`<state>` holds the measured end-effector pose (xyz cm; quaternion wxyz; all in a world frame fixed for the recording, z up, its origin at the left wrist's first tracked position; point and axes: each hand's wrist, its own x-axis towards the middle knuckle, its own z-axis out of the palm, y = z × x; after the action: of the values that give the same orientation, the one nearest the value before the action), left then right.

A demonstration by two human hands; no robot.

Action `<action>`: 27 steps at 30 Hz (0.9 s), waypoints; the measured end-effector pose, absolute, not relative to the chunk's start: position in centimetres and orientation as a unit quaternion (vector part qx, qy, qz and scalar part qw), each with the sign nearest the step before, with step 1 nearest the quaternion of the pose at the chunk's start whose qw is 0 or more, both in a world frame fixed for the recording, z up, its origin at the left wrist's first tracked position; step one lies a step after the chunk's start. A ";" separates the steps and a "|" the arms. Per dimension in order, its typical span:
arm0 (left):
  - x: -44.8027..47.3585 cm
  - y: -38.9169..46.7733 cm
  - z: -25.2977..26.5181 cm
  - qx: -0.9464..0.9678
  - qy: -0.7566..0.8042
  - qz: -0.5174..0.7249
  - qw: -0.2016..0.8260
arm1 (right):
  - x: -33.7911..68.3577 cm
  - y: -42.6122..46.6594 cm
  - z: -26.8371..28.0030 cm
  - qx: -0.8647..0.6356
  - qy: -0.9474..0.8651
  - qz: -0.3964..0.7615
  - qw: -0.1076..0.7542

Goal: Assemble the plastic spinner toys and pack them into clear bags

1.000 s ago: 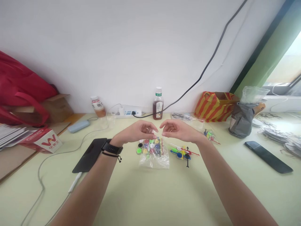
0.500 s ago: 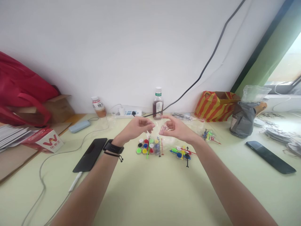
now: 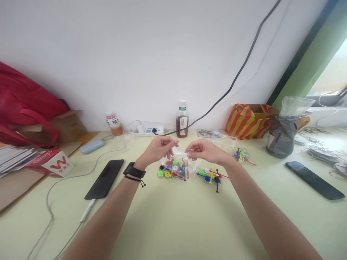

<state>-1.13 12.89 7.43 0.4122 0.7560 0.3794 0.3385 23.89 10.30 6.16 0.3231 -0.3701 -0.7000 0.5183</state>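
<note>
My left hand (image 3: 159, 148) pinches a clear plastic bag (image 3: 192, 168) between thumb and fingers. Across from it, my right hand (image 3: 204, 150) has its fingers closed on the bag's other side. The thin bag hangs between both hands, over several round coloured pieces (image 3: 160, 174) on the table. A green arrow-shaped spinner (image 3: 171, 173) lies among them, partly seen through the plastic. Below my right hand is a cluster of coloured arrow spinners (image 3: 208, 176). Farther right, a bag of coloured spinners (image 3: 242, 156) rests on the table.
A dark drink bottle (image 3: 182, 121) stands by the wall, behind my hands. A black phone (image 3: 105, 179) with a cable lies left; another dark phone (image 3: 313, 180) lies right. A power strip (image 3: 148, 130), a striped bag (image 3: 246, 121) and a red-and-white box (image 3: 54, 163) are around.
The clear bag has come down and spreads out below my hands, covering more of the round pieces. My right hand's fingers have closed together and turned slightly downward.
</note>
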 end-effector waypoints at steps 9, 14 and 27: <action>-2.1 14.3 6.1 0.685 0.426 0.464 0.366 | 26.4 11.4 6.1 -0.431 -0.628 0.508 0.403; -2.2 14.9 5.8 0.663 0.390 0.480 0.422 | 26.6 11.9 6.0 -0.465 -0.560 0.492 0.478; -1.0 14.0 6.7 0.556 0.355 0.535 0.528 | 25.6 9.5 8.2 -0.310 -0.555 0.635 0.438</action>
<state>-1.04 13.97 6.71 0.5281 0.5560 0.3549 0.5349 25.55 9.55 8.22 0.4381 -0.3103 -0.5552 0.6352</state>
